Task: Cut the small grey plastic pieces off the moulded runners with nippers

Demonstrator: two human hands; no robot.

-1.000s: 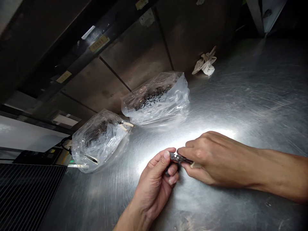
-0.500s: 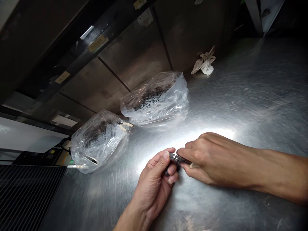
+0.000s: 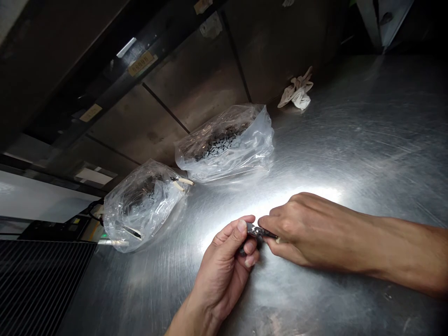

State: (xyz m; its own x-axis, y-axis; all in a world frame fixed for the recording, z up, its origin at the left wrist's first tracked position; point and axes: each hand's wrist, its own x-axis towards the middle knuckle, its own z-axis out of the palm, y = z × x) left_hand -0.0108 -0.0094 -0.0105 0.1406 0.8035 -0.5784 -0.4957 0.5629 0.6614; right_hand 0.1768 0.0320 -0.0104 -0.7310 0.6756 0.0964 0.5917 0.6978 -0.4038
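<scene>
The surface (image 3: 350, 140) is carrying a bag (image 3: 241, 163), and a second bag (image 3: 163, 217) is sitting left of that bag. On the near side of the bag, the right hand (image 3: 297, 228) is gripping pliers (image 3: 264, 231), while the left hand (image 3: 227, 266) is pinching a small grey part (image 3: 249, 227) at their tips. Work on this part is seemingly going on, since it is not yet being set down; whether its shaping is complete, I cannot tell. Inside the bag, many grey bits (image 3: 220, 145) are lying loose, finished or not being unclear.
</scene>
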